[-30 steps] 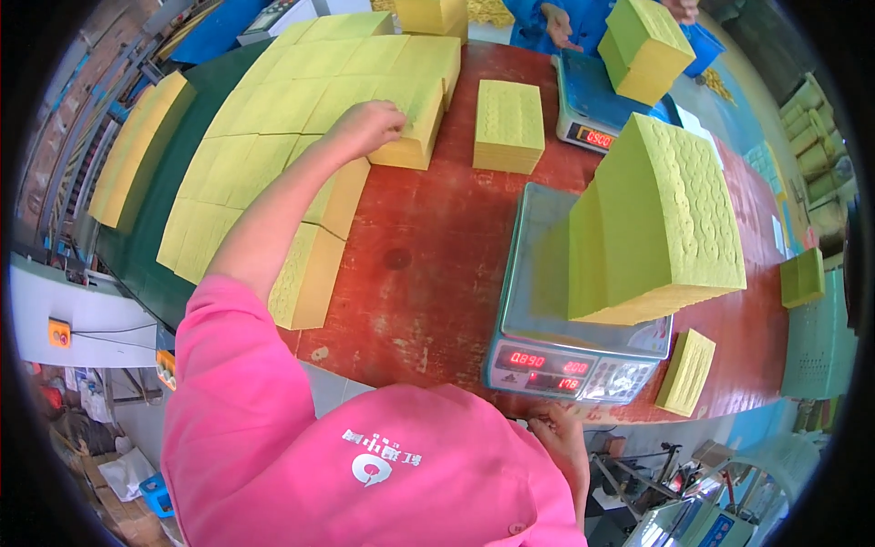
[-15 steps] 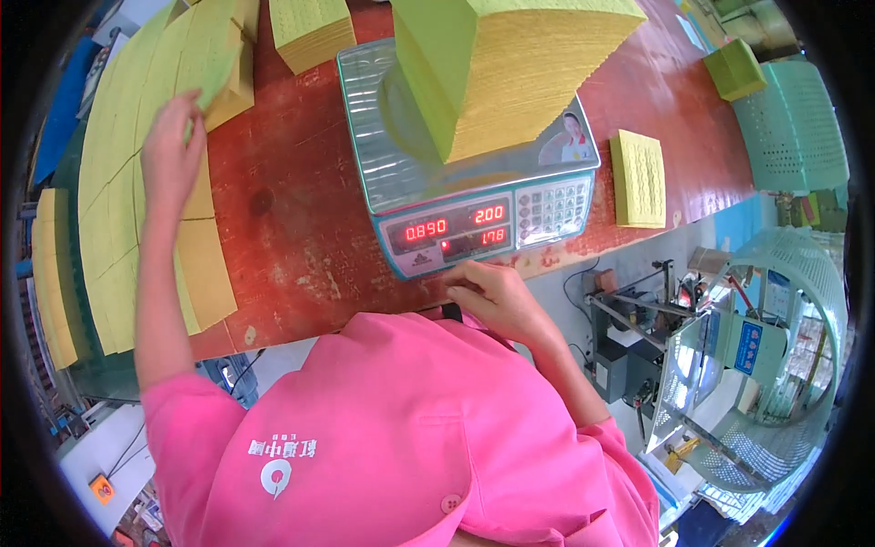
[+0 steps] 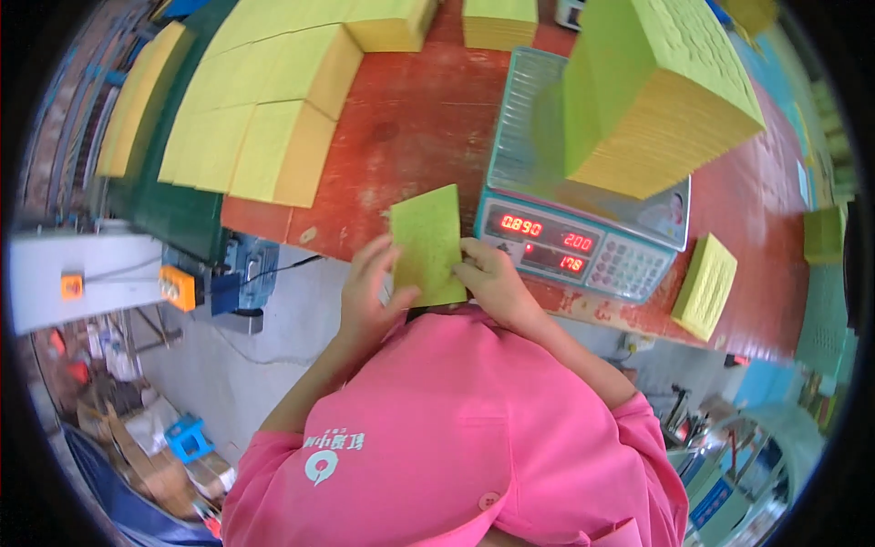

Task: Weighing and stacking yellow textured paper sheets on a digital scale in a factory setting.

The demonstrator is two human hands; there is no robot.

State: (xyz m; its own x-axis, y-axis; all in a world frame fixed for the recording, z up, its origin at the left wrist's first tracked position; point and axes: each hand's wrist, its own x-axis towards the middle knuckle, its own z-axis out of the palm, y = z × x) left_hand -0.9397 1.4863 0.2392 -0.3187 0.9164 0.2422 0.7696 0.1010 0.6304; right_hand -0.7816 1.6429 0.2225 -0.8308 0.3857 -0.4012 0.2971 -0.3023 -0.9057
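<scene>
A thin yellow sheet of paper [image 3: 427, 246], perhaps a few together, stands tilted upright between my hands close to my chest. My left hand [image 3: 366, 290] grips its left side, with the thumb on the near face. At the right edge, my right hand [image 3: 497, 281] pinches it between thumb and bent fingers. Just beyond my right hand is a teal digital scale [image 3: 499, 223] with a lit red display. A tall stack of yellow paper [image 3: 665, 118] rests on its metal pan.
Rows of yellow paper stacks [image 3: 260, 128] cover the left part of the red table [image 3: 410, 118]. Another stack [image 3: 499, 27] stands behind the scale, and a small one [image 3: 706, 283] lies right of it. An orange socket box [image 3: 178, 288] sits off the table at left.
My left hand has come from the left stacks to my chest, now with yellow paper. My right hand has taken hold of it too. The view has turned left.
</scene>
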